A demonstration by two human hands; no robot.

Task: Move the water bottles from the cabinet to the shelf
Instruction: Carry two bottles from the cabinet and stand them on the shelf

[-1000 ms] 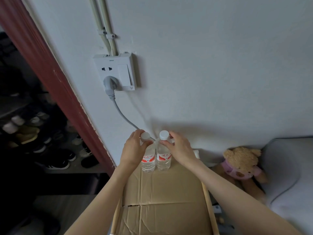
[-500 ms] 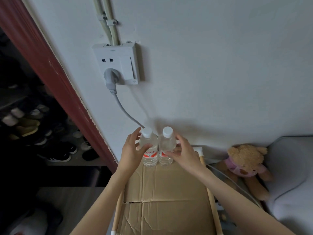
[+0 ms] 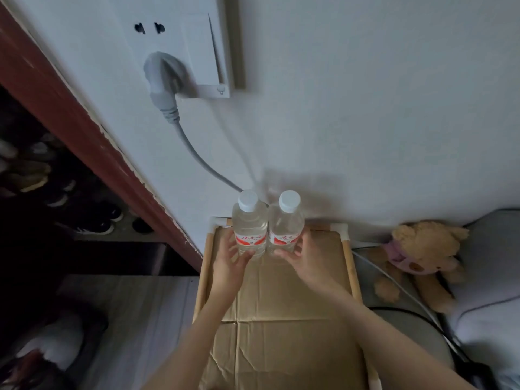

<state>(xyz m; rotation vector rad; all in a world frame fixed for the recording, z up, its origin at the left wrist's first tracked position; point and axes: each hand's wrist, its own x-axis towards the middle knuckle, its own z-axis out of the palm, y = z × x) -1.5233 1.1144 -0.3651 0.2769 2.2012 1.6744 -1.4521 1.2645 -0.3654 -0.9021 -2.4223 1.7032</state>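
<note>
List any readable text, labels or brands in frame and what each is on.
Left water bottle: red and white label with red script, too blurred to read.
Right water bottle: same style of label, also too blurred to read.
Wall socket: no legible marking.
Nothing else carries text.

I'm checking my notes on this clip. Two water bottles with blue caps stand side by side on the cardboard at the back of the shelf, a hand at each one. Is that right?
Not quite: the caps are white, not blue, as the head view shows. The left bottle and right bottle do stand side by side on the cardboard, with the left hand and right hand at their bases.
</note>
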